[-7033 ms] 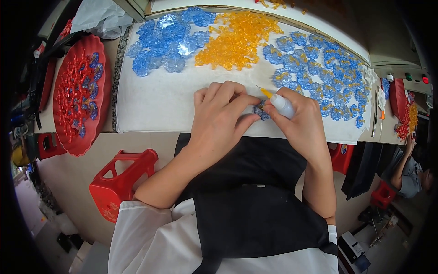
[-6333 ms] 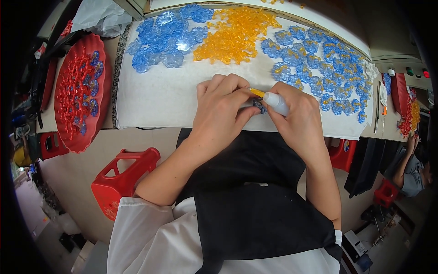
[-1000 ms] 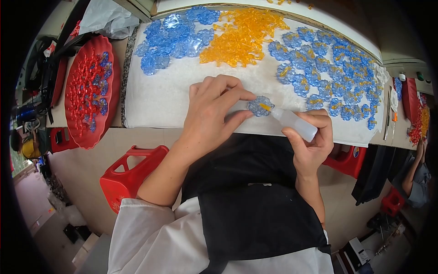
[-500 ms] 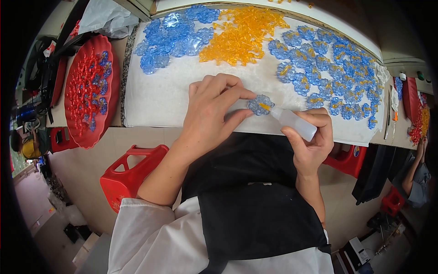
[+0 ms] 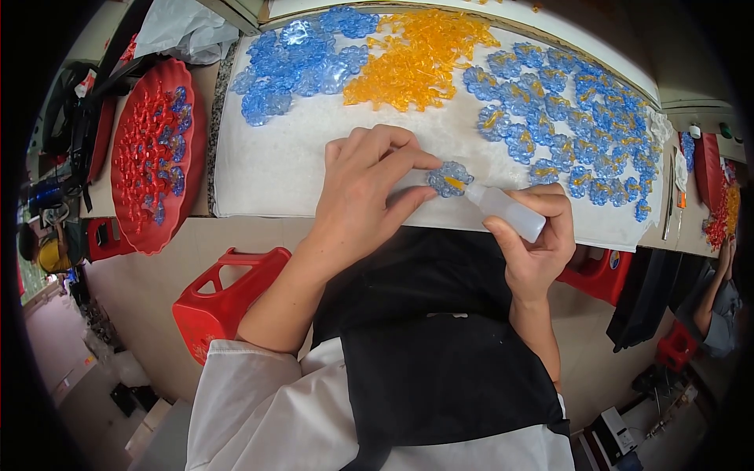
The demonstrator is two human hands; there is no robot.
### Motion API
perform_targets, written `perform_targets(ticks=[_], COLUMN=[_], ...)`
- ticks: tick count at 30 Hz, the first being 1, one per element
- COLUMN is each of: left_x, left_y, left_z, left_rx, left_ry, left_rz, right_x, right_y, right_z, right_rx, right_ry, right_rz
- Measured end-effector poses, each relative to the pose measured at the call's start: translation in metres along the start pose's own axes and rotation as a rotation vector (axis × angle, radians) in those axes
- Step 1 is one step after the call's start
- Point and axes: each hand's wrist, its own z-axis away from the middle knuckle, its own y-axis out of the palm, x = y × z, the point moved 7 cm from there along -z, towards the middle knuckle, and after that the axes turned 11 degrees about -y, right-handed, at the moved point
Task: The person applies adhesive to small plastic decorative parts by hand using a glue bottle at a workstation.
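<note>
Between thumb and index finger, my left hand [image 5: 367, 184] pinches the left edge of a clear blue plastic flower [image 5: 451, 169]. A small yellow piece [image 5: 455, 184] lies at the flower's middle. My right hand [image 5: 543, 235] is wrapped round a white translucent squeeze bottle [image 5: 510, 213], tilted so that its tip meets or nearly meets the yellow piece. Whether any liquid comes out is too small to tell. Beyond my hands lie a heap of blue flowers [image 5: 302, 59] and a heap of loose orange-yellow pieces [image 5: 420, 59]. At the right, several blue flowers with yellow centres [image 5: 581, 118] are spread out.
White paper [image 5: 275, 173] covers the tabletop. A red scalloped tray [image 5: 124, 161] of red and blue pieces stands at the left, near a plastic bag [image 5: 184, 31]. Red stools [image 5: 224, 294] stand below the table. A long thin tool [image 5: 668, 208] lies at the right; another person's arm [image 5: 713, 286] shows beyond.
Almost nothing differs. Both hands, the flower and the bottle keep their places, and the view has shifted only very slightly.
</note>
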Motion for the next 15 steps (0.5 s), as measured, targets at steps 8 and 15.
perform_targets(ticks=[8, 15], left_x=[0.004, 0.041], left_y=[-0.006, -0.055], left_z=[-0.001, -0.028], left_rx=[0.003, -0.33], left_ry=[-0.024, -0.1], left_rz=[0.002, -0.15], right_x=[-0.005, -0.006], right_y=[-0.011, -0.016], right_z=[0.002, 0.007], right_rx=[-0.106, -0.116], right_ry=[0.037, 0.161], right_rz=[-0.17, -0.299])
